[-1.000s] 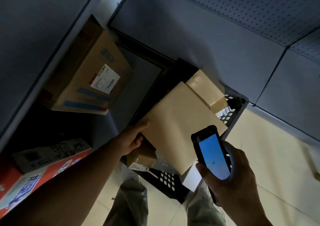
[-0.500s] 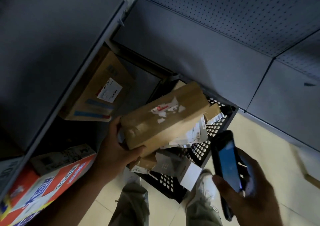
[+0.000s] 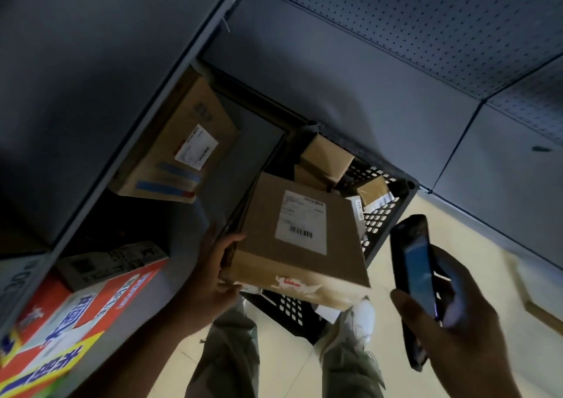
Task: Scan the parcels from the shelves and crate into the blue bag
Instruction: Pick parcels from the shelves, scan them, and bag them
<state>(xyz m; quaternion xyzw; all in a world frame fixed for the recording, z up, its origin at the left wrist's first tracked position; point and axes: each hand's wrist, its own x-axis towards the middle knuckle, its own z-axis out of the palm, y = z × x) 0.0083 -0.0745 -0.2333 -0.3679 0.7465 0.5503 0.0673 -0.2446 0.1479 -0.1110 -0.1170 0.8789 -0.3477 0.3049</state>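
Note:
My left hand grips the left edge of a brown cardboard parcel and holds it over the black crate. The parcel's white barcode label faces up. To the right of the parcel, my right hand grips a black handheld scanner with its blue screen lit. Several more brown parcels lie in the crate. The blue bag is out of view.
A grey shelf unit stands at the left. On its lower shelf lie a labelled brown box and a red and white box. Grey pegboard panels back the crate. My legs stand on the pale tiled floor.
My left hand has lifted the parcel out of the crate and turned it over, bringing the barcode label face up. The scanner has tilted toward the parcel.

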